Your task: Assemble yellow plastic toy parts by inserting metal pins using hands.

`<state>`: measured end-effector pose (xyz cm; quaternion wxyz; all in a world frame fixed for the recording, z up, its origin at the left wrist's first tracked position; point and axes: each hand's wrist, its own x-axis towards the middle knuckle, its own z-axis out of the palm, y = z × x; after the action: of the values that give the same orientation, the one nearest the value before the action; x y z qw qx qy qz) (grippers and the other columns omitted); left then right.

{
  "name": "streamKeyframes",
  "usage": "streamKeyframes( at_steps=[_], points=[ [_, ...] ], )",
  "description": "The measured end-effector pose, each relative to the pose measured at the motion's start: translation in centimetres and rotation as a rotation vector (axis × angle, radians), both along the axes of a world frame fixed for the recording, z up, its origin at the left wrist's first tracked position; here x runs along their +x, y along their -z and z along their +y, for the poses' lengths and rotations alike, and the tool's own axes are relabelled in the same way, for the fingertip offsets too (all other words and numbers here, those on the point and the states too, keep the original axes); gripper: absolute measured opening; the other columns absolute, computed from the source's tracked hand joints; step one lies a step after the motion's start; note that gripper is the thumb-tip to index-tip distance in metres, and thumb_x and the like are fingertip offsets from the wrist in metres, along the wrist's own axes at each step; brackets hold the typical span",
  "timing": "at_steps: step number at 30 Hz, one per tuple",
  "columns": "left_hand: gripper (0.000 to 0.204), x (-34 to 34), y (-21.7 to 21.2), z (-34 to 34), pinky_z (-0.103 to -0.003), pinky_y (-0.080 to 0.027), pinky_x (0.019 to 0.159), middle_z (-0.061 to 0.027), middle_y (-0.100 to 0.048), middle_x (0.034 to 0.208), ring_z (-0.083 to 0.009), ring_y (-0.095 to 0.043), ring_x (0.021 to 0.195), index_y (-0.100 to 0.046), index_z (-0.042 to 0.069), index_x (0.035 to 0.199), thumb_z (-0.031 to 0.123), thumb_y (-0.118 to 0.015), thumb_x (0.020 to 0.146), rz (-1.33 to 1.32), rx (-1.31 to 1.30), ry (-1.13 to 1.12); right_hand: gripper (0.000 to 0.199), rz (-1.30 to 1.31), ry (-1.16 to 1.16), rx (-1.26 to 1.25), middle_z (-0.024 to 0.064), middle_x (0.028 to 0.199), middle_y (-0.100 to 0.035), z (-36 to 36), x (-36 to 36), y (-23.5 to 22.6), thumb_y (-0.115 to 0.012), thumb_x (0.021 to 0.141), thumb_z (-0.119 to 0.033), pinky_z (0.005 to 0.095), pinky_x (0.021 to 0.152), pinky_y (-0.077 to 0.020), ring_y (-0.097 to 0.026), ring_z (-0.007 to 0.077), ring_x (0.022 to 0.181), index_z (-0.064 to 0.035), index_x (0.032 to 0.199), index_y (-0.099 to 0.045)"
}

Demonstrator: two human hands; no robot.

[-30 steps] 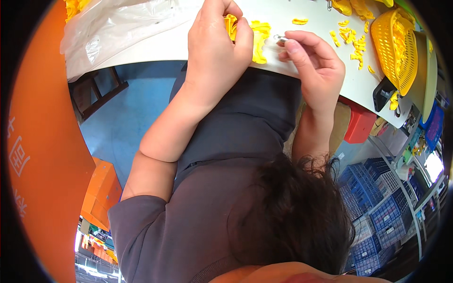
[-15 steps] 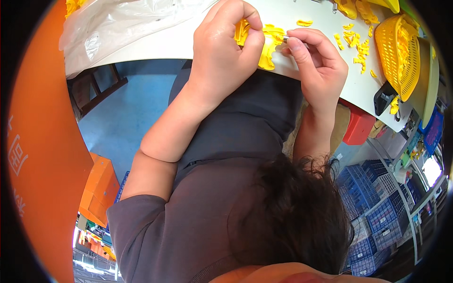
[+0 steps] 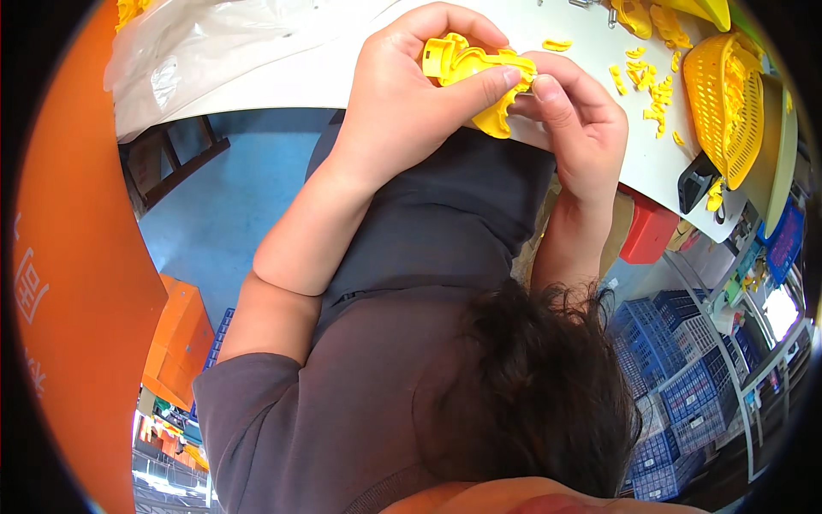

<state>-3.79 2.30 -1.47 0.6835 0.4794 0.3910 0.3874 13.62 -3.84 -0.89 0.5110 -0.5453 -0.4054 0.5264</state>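
Note:
My left hand (image 3: 394, 107) is wrapped round a yellow moulded plastic part (image 3: 469, 67), its thumb lying across the top. The part has a short round collar at its left end and a curved piece hanging below. At the part's right end, the thumb and forefinger of my right hand (image 3: 586, 120) are pinched together on a slim metal pin, which the fingertips almost wholly hide. Both hands are above the near edge of the white table (image 3: 282, 75).
Loose yellow pieces (image 3: 658, 107) lie scattered right of my hands, with small metal pins (image 3: 612, 19) beyond. A yellow basket (image 3: 700, 103) of yellow parts stands at the table's right, beside a black object (image 3: 695, 184). A clear plastic bag (image 3: 193, 56) covers the left side.
My left hand has turned and opened out, so more of the yellow part shows. My right fingertips have moved slightly down and right, and the metal pin between them is now mostly hidden.

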Motion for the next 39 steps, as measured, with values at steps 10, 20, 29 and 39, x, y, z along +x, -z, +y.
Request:
streamKeyframes(
  at_steps=[10, 20, 29, 39],
  points=[
    [0.011, 1.4, 1.3, -0.8, -0.023, -0.053, 0.077, -0.0033, -0.070, 0.089, -0.0081, -0.064, 0.085, -0.068, 0.002, 0.090, 0.002, -0.076, 0.083, -0.118, 0.167, -0.054, 0.017, 0.045, 0.041, -0.001, 0.0124, 0.115, -0.066, -0.9, 0.3, -0.6, -0.061, 0.097, -0.005, 0.0242, 0.077, -0.0574, -0.067, 0.0135, 0.087, 0.0066, 0.108, -0.068],
    [0.051, -0.3, -1.1, -0.3, -0.032, -0.054, 0.099, -0.0122, -0.058, 0.130, -0.0204, -0.062, 0.115, -0.060, -0.002, 0.128, -0.015, -0.070, 0.079, -0.034, 0.260, 0.206, 0.016, -0.111, 0.135, 0.073, 0.0090, 0.104, -0.066, -0.8, 2.5, -0.2, -0.063, 0.097, -0.007, 0.0232, 0.073, -0.0547, -0.065, 0.0108, 0.081, 0.0047, 0.106, -0.069],
    [0.020, -0.8, 1.0, 0.7, -0.028, -0.056, 0.071, -0.0058, -0.069, 0.105, -0.0182, -0.068, 0.083, -0.072, 0.006, 0.097, 0.000, -0.076, 0.079, 0.316, 0.669, 0.143, 0.029, -0.996, 0.439, 0.121, 0.0051, 0.091, -0.071, -0.6, 6.1, -0.4, -0.082, 0.082, -0.015, 0.0225, 0.068, -0.0515, -0.062, 0.0080, 0.074, 0.0016, 0.104, -0.073],
    [0.014, -1.5, 1.0, 1.2, -0.029, -0.055, 0.075, -0.0098, -0.068, 0.116, -0.0212, -0.067, 0.089, -0.070, 0.003, 0.095, -0.003, -0.073, 0.082, 0.435, 0.869, 0.164, 0.028, -1.036, 0.144, -0.210, 0.0070, 0.081, -0.073, 0.7, 7.4, -1.9, -0.081, 0.083, -0.016, 0.0220, 0.070, -0.0530, -0.066, 0.0091, 0.073, 0.0050, 0.101, -0.074]
  ],
)
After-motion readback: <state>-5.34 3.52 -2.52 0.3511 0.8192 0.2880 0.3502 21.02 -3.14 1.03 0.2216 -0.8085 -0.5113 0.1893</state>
